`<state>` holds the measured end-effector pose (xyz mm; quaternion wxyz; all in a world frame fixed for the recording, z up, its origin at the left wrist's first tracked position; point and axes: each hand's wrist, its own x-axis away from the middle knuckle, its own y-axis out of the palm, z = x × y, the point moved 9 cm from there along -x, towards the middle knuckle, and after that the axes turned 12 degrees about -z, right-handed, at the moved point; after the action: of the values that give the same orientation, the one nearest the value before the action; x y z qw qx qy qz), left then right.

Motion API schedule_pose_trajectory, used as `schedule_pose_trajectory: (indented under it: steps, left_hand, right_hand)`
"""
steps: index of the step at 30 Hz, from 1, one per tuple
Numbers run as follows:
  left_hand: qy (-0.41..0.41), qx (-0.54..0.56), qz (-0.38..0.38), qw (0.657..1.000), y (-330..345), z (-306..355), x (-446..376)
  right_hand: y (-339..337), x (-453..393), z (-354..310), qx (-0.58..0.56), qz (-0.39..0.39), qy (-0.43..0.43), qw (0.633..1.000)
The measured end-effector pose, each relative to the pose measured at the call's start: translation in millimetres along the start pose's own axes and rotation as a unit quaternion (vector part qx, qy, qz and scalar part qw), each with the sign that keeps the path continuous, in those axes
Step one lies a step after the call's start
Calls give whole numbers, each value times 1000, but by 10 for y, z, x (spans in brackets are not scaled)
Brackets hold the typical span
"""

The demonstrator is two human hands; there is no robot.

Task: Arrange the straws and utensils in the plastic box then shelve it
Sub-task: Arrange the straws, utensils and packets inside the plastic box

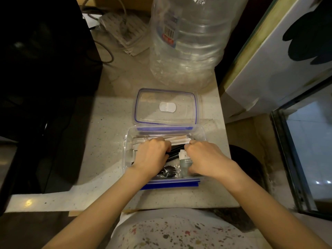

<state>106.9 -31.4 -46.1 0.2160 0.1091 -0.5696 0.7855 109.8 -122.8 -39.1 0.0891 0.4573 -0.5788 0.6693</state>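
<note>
Both hands, left (151, 155) and right (206, 159), curled over straws (175, 151) inside plastic box (125, 150)

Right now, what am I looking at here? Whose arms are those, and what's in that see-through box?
There is no machine here. The picture comes from a camera worn on a person's head, looking down, so the two bare arms are that person's own.

Both hands reach into a clear plastic box with blue clips, which sits on a speckled counter. The left hand and the right hand are curled over what's inside. Their fingers are hidden, so I cannot tell what either grip holds.

In the box you can see paper-wrapped straws, black straws, a black fork in a clear wrapper and a small grey packet.

The box's lid lies off, just behind it. Further back stands a big, empty-looking water jug.
</note>
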Motion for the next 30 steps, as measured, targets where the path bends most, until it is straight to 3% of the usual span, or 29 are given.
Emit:
schedule_pose_trajectory:
  steps: [20,30]
  left_hand:
    - [19,3,8,1000,13,34,-12]
    - [29,-1,26,999,-15,42,-2]
  right_hand:
    - [39,-69,69,-15,-20,-30,999]
    - [0,-69,84,11,16,-22,1000]
